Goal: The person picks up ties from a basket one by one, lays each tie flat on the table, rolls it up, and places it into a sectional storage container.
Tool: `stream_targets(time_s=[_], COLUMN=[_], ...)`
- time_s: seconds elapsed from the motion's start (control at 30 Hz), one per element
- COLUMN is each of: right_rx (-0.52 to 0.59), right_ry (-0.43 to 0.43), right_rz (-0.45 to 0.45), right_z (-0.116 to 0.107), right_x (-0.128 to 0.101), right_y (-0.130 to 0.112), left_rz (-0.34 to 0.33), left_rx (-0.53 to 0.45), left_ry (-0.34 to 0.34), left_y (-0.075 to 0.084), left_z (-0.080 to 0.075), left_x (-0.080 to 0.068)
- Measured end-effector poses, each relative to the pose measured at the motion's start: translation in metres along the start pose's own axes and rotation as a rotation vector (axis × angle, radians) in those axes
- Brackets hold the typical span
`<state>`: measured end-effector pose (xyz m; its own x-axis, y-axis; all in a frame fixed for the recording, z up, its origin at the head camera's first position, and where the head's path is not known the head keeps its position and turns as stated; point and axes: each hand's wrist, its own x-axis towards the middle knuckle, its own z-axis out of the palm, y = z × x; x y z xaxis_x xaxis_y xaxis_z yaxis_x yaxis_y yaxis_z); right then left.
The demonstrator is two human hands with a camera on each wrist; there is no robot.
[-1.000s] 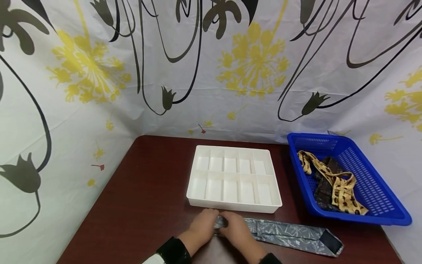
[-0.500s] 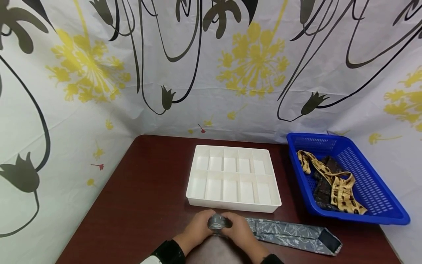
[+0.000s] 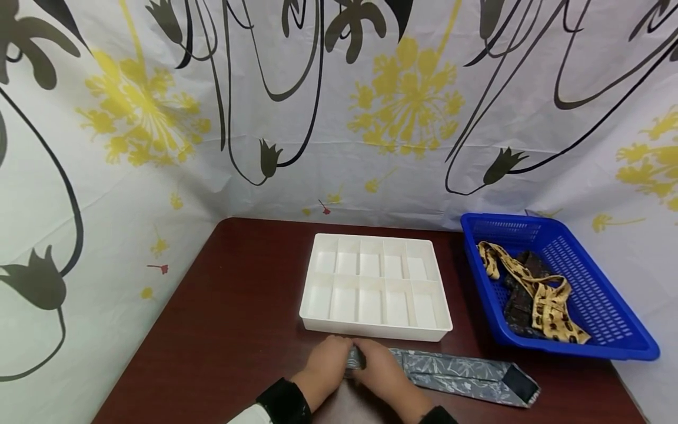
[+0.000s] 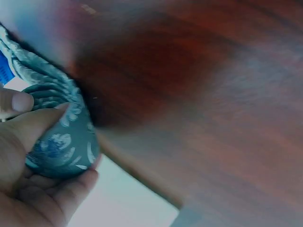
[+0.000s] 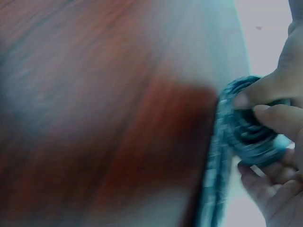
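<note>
Necktie: grey patterned necktie [image 3: 461, 375] lay along the near edge of the tabletop [image 3: 233, 318], its narrow end wound into a tight roll [image 3: 354, 357] and its wide end stretched out flat toward the right.
Roll: coil sat between both hands, just in front of the white tray; the wrist views showed its spiral layers [image 5: 251, 135] and patterned outer face [image 4: 66, 142].
Left hand: left hand [image 3: 324, 368] gripped the roll, thumb and fingers curled round its side.
Right hand: right hand [image 3: 382, 371] pinched the roll from the other side, fingertips [image 5: 244, 99] pressed on the coil's edge.
Handling: fabric looked light, soft and limp, probably smooth enough to slip, so the coil would likely spring loose unless held across its layers.
Hold: best grip seemed to be on the two flat faces of the roll, with the free tail kept straight.
White tray: divided organiser [image 3: 375, 287] with two rows of compartments stood mid-tabletop, all compartments showing bare white floors.
Blue basket: basket [image 3: 625, 330] at the right edge held a leopard-print tie [image 3: 545, 297] over a dark one [image 3: 521, 303].
</note>
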<state>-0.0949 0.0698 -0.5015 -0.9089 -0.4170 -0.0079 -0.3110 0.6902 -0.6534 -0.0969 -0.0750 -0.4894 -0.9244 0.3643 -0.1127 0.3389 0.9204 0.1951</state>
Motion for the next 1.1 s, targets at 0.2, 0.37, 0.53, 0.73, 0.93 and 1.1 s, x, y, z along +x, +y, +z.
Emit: stream_targets(time_s=[0.2,0.37,0.53,0.73,0.93,1.1], right_rx=[-0.056,-0.041,0.031,0.171,0.266,0.247], right_ry=[0.015,0.026,0.034,0.052,0.040,0.026], right_rz=[-0.015,-0.015,-0.006,0.012,0.050,0.061], right_z=[-0.003,-0.003,0.001,0.007,0.008,0.008], right_x=[0.002,0.003,0.003,0.001,0.000,-0.001], right_y=[-0.006,-0.005,0.002,0.016,0.022,0.022], left_rz=[-0.023,0.006,0.064,0.103,0.067,0.084], left_rx=[0.052,-0.031,-0.272,-0.631,-0.689,-0.556], left_ry=[-0.023,0.001,0.084,0.119,0.151,0.157], left_y=[0.007,-0.003,-0.019,-0.034,-0.036,-0.033], left_z=[-0.006,-0.001,0.012,0.025,0.030,0.027], left_x=[0.000,0.000,-0.001,-0.005,-0.008,-0.005])
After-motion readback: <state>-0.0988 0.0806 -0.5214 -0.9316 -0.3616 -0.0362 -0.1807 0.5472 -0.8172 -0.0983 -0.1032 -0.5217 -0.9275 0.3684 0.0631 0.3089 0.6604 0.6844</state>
